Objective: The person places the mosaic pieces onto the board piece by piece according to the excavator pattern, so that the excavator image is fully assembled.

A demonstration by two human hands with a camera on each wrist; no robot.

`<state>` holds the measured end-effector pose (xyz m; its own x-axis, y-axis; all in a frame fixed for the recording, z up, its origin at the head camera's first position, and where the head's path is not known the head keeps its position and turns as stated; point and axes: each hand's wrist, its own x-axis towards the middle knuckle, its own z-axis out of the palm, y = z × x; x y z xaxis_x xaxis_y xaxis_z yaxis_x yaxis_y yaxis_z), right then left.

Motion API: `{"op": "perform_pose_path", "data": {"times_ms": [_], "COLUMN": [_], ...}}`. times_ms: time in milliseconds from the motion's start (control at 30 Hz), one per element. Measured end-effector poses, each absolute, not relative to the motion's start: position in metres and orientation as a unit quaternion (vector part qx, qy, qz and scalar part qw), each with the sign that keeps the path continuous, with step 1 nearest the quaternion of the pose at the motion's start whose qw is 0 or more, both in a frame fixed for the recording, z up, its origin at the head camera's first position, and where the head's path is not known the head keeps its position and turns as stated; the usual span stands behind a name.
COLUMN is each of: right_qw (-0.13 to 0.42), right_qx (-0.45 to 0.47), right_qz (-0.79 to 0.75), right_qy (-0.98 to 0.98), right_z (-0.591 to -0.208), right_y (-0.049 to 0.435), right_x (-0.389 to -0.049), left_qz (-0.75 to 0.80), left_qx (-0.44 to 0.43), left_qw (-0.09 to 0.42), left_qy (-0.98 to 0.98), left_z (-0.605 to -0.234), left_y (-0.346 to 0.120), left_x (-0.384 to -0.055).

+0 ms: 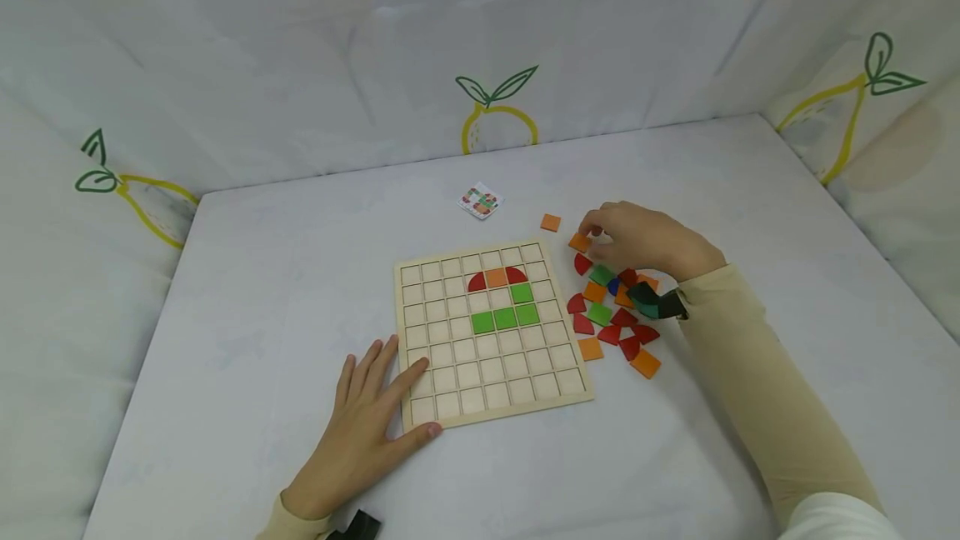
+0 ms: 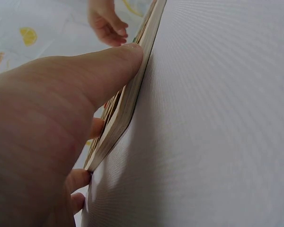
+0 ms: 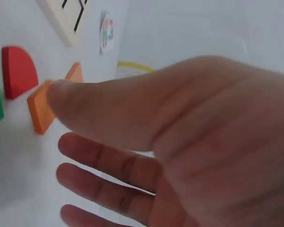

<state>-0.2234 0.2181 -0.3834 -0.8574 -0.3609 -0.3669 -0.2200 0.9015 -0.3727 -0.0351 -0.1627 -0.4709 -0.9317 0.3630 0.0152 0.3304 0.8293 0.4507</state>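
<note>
A square wooden grid board (image 1: 491, 421) lies on the table. On it, green square tiles (image 1: 506, 317), one orange square and two red quarter-round tiles are set in cells. My left hand (image 1: 356, 432) rests at the board's lower left corner with fingers spread. Its index fingertip is on the grid, and the thumb (image 2: 116, 66) touches the board's near edge. Over on the right, my right hand (image 1: 637, 238) is at an orange square tile (image 1: 578, 242), its thumb (image 3: 94, 104) overlapping that tile in the right wrist view. A gap shows between thumb and fingers; contact I cannot tell.
Loose red, green, orange and blue tiles (image 1: 600, 314) lie scattered right of the board, partly under the right wrist's black strap. Another orange square (image 1: 551, 222) sits beyond the board's far right corner. A small pattern card (image 1: 481, 201) lies behind the board. Lemon-print cloth hangs around the table.
</note>
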Motion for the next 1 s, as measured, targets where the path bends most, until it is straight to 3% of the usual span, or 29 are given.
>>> {"op": "perform_pose_path", "data": {"times_ms": [367,833,1000], "right_qw": [0.291,0.247,0.266], "right_qx": [-0.127,-0.105,-0.105], "right_qz": [-0.134,-0.166,-0.18], "right_qy": [0.939,0.949,0.941], "right_z": [-0.388,-0.4,-0.398], "right_y": [0.232,0.233,0.23], "right_x": [-0.226,-0.236,-0.235], "left_qz": [0.226,0.23,0.23], "left_qx": [0.188,0.181,0.181], "left_qw": [0.026,0.032,0.033], "left_qy": [0.956,0.956,0.956], "left_z": [-0.471,-0.471,-0.471], "left_y": [-0.163,-0.163,-0.163], "left_x": [-0.034,-0.034,-0.034]}}
